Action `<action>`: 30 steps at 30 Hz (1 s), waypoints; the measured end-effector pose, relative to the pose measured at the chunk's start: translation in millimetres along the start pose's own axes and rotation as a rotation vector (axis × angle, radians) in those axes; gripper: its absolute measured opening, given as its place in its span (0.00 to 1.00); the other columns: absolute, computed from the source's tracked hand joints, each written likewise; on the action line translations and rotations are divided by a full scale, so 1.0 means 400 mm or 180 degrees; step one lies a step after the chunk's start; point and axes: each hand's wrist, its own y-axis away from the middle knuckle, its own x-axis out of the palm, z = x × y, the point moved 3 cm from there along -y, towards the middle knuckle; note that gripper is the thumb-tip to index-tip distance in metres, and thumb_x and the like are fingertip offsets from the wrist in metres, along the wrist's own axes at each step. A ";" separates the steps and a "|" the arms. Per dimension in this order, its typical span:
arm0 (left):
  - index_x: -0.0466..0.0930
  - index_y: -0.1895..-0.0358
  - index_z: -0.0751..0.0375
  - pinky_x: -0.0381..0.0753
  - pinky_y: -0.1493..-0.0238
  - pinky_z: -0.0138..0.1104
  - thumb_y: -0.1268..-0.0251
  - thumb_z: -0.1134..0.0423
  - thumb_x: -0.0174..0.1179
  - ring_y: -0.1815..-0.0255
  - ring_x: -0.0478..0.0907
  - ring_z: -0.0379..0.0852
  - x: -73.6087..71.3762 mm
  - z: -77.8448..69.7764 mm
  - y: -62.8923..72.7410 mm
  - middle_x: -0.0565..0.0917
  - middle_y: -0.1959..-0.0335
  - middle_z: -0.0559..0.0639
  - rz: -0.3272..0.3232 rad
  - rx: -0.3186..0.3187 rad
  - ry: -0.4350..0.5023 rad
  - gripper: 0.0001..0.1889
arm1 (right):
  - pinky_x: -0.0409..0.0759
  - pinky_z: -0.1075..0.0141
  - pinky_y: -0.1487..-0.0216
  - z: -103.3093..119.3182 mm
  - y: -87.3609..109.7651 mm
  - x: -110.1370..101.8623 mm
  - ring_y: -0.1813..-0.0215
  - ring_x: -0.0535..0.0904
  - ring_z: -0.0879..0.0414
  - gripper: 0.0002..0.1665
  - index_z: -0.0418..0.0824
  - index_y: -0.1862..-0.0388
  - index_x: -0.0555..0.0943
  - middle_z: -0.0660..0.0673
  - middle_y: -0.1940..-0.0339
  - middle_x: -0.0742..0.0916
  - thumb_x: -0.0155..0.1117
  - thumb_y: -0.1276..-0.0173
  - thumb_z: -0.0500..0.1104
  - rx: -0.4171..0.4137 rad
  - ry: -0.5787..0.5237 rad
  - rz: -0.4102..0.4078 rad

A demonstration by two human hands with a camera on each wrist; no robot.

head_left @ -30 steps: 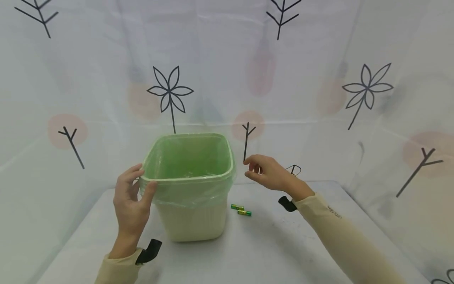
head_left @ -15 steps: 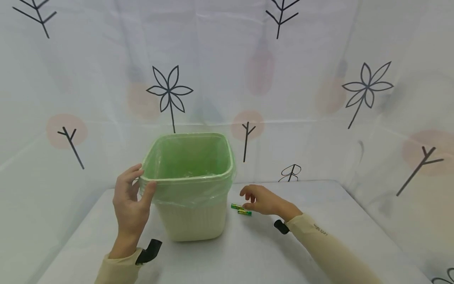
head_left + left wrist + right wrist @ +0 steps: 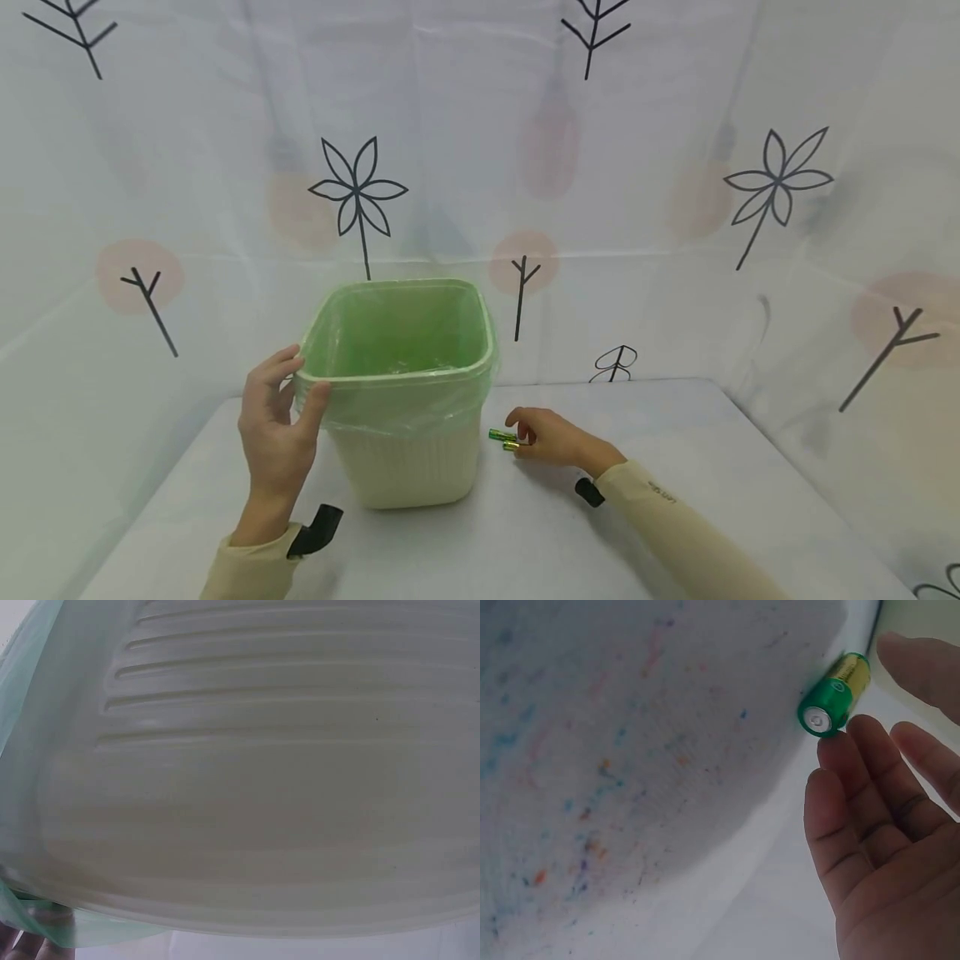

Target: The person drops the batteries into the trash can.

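Note:
A cream trash can (image 3: 408,475) stands upright, lined with a thin green plastic bag (image 3: 408,408) folded over its rim. My left hand (image 3: 276,429) holds the near left corner of that rim, thumb in front and fingers at the side. Its fingertips (image 3: 45,949) show through the bag in the left wrist view, beside the ribbed can wall. Right of the can lie two green and gold batteries, the farther battery (image 3: 501,435) and the nearer battery (image 3: 511,446). My right hand (image 3: 558,437) is over the nearer one, thumb and fingers apart around a battery (image 3: 836,694), fingertips right at it.
Both stand on a white table (image 3: 645,517), speckled with coloured marks in the right wrist view. A pale curtain (image 3: 442,100) printed with plants encloses the back and sides. Black wrist mounts (image 3: 317,532) sit at both cuffs.
My right hand has come down from beside the can's rim to the batteries and now partly covers the nearer one. The left hand and the can have stayed put.

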 end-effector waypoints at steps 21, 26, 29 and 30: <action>0.68 0.53 0.88 0.77 0.39 0.35 0.48 0.84 0.59 0.43 0.74 0.54 0.000 0.000 0.000 0.70 0.46 0.76 0.0005 -0.0012 -0.0012 0.18 | 0.77 0.66 0.63 -0.008 0.016 0.025 0.64 0.73 0.60 0.16 0.46 0.52 0.77 0.56 0.68 0.78 0.67 0.39 0.37 0.0080 0.0090 0.0155; 0.68 0.53 0.88 0.76 0.39 0.35 0.48 0.84 0.59 0.43 0.74 0.54 0.000 -0.003 0.000 0.70 0.46 0.76 0.0014 -0.0019 -0.0029 0.18 | 0.76 0.67 0.63 0.009 0.012 0.023 0.65 0.73 0.61 0.16 0.46 0.54 0.78 0.56 0.69 0.78 0.70 0.41 0.40 -0.0011 0.0149 0.0267; 0.68 0.53 0.88 0.76 0.39 0.34 0.48 0.84 0.59 0.42 0.73 0.54 -0.001 -0.003 0.000 0.71 0.45 0.74 0.0020 -0.0030 -0.0044 0.18 | 0.76 0.67 0.64 0.020 0.010 0.026 0.66 0.73 0.61 0.15 0.45 0.55 0.79 0.55 0.70 0.78 0.70 0.40 0.40 -0.0019 0.0128 0.0364; 0.69 0.53 0.88 0.76 0.39 0.34 0.48 0.84 0.59 0.42 0.73 0.54 0.000 -0.003 0.001 0.71 0.45 0.73 0.0019 -0.0031 -0.0043 0.18 | 0.76 0.68 0.65 0.021 0.010 0.027 0.66 0.73 0.61 0.14 0.45 0.55 0.79 0.55 0.70 0.78 0.70 0.40 0.40 -0.0026 0.0109 0.0390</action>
